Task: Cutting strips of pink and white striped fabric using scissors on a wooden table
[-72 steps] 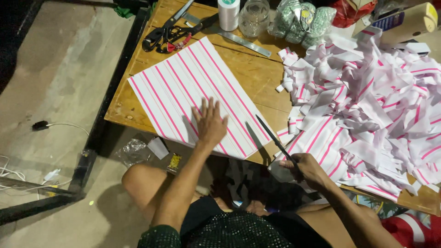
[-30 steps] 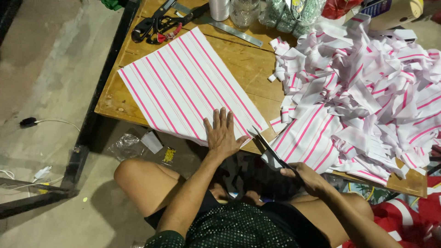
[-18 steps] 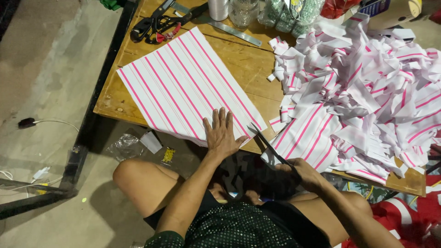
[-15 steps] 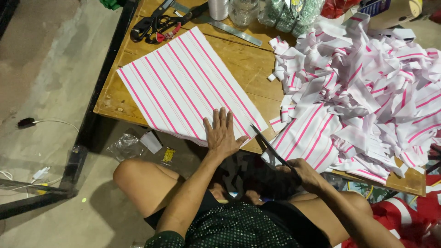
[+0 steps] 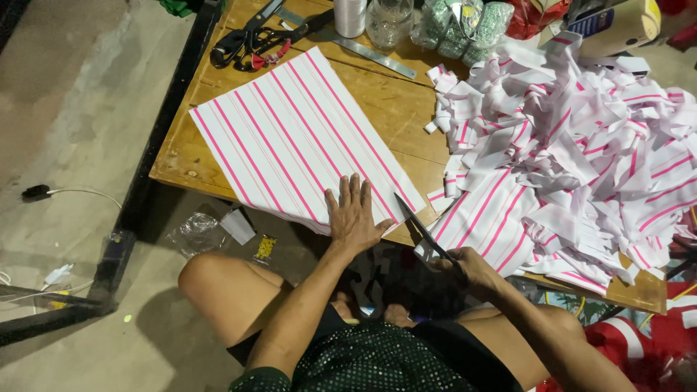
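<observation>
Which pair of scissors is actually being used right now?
The dark scissors in the right hand, blades at the striped sheet's near edge. The other scissors lie untouched at the table's far side.

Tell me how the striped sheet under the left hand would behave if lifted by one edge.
The striped sheet likely droops: thin, and its near edge overhangs the table. Probably light; the left hand pins it flat. The cut strips curl, suggesting floppiness.

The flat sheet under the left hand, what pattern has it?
White sheet with pink stripes; head view.
</observation>
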